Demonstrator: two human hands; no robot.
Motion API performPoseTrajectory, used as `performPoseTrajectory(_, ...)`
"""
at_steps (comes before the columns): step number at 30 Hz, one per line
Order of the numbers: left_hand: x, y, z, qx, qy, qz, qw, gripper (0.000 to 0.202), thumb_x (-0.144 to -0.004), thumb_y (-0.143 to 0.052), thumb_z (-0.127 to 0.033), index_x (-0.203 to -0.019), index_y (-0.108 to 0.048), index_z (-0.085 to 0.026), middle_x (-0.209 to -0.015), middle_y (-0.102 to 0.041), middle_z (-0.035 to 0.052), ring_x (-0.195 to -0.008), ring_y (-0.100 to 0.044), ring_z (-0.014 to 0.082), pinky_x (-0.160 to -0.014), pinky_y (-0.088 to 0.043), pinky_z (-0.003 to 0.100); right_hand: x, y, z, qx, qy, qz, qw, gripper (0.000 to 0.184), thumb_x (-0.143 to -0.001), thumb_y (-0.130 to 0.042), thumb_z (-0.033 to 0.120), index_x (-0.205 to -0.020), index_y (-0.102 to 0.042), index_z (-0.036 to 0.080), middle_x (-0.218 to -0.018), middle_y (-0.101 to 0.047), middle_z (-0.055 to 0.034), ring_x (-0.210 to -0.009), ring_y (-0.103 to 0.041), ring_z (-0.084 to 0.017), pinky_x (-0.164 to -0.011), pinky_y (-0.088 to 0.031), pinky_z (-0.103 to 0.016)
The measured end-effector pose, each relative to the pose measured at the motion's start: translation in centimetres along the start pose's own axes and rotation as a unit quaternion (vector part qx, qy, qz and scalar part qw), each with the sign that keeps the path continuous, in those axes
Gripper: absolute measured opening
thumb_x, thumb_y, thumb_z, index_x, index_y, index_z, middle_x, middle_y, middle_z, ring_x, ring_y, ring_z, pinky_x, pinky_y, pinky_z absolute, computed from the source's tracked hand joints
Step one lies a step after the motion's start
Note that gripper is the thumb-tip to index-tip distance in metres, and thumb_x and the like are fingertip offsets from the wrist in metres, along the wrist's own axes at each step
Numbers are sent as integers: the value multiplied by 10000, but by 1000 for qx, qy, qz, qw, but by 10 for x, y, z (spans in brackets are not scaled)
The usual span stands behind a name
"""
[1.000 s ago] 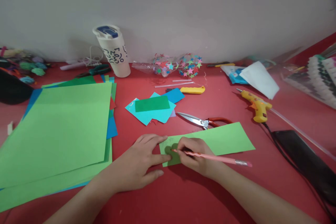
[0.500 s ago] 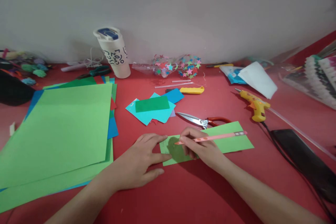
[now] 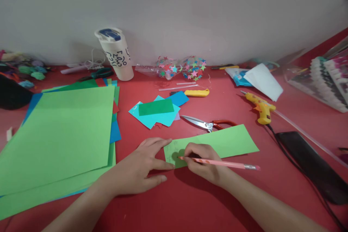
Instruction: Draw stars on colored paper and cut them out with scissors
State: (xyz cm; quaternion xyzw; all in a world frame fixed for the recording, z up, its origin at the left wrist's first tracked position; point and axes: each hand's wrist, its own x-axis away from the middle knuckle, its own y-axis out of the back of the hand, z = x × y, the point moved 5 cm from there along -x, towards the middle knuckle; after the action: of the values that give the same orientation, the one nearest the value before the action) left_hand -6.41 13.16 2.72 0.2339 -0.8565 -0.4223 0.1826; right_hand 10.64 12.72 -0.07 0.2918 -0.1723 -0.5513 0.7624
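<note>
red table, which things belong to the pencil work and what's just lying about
In the work:
pink pencil, in the right hand
green paper strip, touched by the left hand

Seemingly just lying about:
scissors
yellow glue gun
yellow cutter
white tumbler

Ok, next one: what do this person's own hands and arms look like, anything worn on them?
The left hand and right hand are bare, with no gloves. The left forearm and right forearm show no sleeves, watch or bracelet as far as the frame reaches. Fingernail details are too small to tell.
</note>
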Motion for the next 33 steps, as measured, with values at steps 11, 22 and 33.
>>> performPoseTrajectory(11, -1, -1, 0, 8, 20, 17, 1000, 373, -835, -510, -254, -1172, -568, -401, -1493, -238, 20, -1366, -192, 265, -1069, -269, 483, 1, 1, 1, -7, 17, 16, 1000, 152, -712, -483, 93, -604, -455, 196, -505, -445, 61, -454, -376, -82, -435, -258, -185)
performPoseTrajectory(22, 1, -2, 1, 7, 21, 21, 1000, 395, -830, -508, -246, -1186, -553, -412, -1497, -223, 15, -1372, -173, 253, -1076, -257, 477, 0, 1, 0, 10, -3, -13, 1000, 174, -724, -484, 96, -596, -430, 199, -520, -459, 60, -468, -388, -85, -446, -267, -193)
performPoseTrajectory(33, 1, -2, 1, 2, 18, 19, 1000, 391, -834, -507, -254, -1192, -551, -405, -1497, -229, 24, -1371, -179, 254, -1074, -257, 485, 1, -1, -2, 2, -4, -21, 1000, 167, -729, -497, 100, -610, -434, 200, -519, -456, 72, -462, -376, -75, -435, -250, -183)
